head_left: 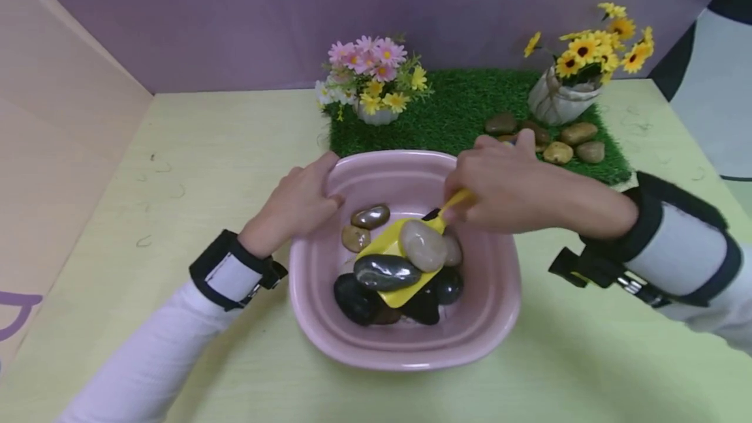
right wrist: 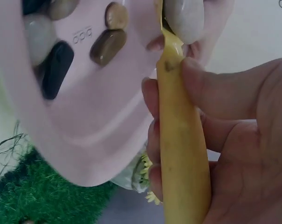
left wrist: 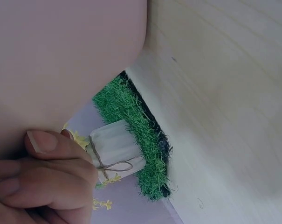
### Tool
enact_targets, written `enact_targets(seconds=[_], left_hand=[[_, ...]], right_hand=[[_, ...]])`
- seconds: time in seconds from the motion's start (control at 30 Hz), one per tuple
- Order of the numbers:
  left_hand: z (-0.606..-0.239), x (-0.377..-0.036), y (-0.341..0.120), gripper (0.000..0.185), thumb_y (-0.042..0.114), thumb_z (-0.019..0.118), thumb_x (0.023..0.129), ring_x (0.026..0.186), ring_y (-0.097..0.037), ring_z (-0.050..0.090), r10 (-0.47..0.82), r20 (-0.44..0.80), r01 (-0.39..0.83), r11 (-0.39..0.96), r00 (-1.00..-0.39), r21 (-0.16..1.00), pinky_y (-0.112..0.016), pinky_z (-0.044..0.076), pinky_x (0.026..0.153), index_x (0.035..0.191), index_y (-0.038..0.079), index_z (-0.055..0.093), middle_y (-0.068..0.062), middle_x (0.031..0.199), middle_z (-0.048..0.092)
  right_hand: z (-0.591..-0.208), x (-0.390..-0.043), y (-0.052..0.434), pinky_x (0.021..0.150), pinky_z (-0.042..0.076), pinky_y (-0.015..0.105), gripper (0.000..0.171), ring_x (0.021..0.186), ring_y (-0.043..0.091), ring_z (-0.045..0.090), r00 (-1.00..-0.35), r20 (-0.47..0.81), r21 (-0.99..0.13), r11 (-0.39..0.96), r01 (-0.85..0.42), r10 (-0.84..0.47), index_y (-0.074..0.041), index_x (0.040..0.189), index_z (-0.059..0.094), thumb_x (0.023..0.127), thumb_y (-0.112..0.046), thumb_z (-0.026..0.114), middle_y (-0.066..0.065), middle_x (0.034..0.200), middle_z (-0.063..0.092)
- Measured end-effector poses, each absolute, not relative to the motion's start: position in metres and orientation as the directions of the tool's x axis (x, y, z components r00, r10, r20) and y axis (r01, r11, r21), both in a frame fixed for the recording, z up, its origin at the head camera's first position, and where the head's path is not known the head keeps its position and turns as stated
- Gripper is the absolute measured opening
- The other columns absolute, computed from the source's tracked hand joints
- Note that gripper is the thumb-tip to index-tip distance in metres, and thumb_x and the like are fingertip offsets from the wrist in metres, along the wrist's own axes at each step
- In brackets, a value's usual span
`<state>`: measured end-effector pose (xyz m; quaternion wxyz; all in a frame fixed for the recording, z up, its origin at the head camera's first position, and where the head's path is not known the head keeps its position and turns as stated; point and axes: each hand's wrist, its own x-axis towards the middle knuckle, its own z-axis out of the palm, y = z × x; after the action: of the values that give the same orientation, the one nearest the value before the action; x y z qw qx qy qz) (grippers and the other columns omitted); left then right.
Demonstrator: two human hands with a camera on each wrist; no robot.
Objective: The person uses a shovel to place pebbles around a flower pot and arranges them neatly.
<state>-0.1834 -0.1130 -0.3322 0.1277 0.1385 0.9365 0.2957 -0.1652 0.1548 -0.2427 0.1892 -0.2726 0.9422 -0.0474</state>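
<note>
Pink basin (head_left: 493, 318): scoop (head_left: 399, 260) below right hand (head_left: 505, 188).

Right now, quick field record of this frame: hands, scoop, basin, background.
left hand: grips the rim of the pink basin
right hand: holds the yellow scoop by its handle
scoop load: one pale stone, one dark grey stone
basin contents: more brown and black stones
background: grass mat with two flower pots and a few stones

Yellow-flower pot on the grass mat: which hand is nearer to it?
Right. The right hand, gripping the scoop, is just before the pot; the left hand holds the basin's far-side rim.
</note>
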Motion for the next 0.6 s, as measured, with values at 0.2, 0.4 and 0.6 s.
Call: enact_targets(seconds=[0.2,0.4,0.6], left_hand=[[-0.331,-0.183,-0.113,0.032,0.014,0.058,0.092,0.061,-0.022,0.070,0.332,-0.155,0.182,0.786,-0.930,0.591,-0.025,0.057,0.044,0.122,0.009,0.049,-0.018,0.101,0.067],[-0.330,-0.182,-0.114,0.032,0.013,0.057,0.092,0.060,-0.023,0.069,0.328,-0.160,0.178,0.791,-0.931,0.586,-0.026,0.057,0.043,0.122,0.008,0.048,-0.019,0.102,0.067],[-0.331,-0.183,-0.113,0.031,0.013,0.057,0.092,0.059,-0.022,0.069,0.333,-0.165,0.176,0.786,-0.928,0.593,-0.026,0.057,0.043,0.122,0.009,0.048,-0.018,0.103,0.067]], right_hand=[[-0.249,-0.163,0.156,0.086,0.027,0.052,0.010,0.095,0.023,0.049,-0.758,-0.362,-0.233,0.840,-0.490,-0.542,-0.030,0.094,0.075,0.086,-0.034,0.072,-0.009,0.095,0.070],[-0.254,-0.154,0.147,0.081,0.025,0.045,0.006,0.090,0.020,0.045,-0.735,-0.397,-0.209,0.834,-0.511,-0.550,-0.034,0.079,0.073,0.080,-0.031,0.077,-0.011,0.086,0.066],[-0.264,-0.151,0.141,0.079,0.025,0.043,0.010,0.088,0.021,0.045,-0.715,-0.396,-0.235,0.816,-0.527,-0.576,-0.030,0.072,0.072,0.078,-0.024,0.077,-0.010,0.077,0.064]])
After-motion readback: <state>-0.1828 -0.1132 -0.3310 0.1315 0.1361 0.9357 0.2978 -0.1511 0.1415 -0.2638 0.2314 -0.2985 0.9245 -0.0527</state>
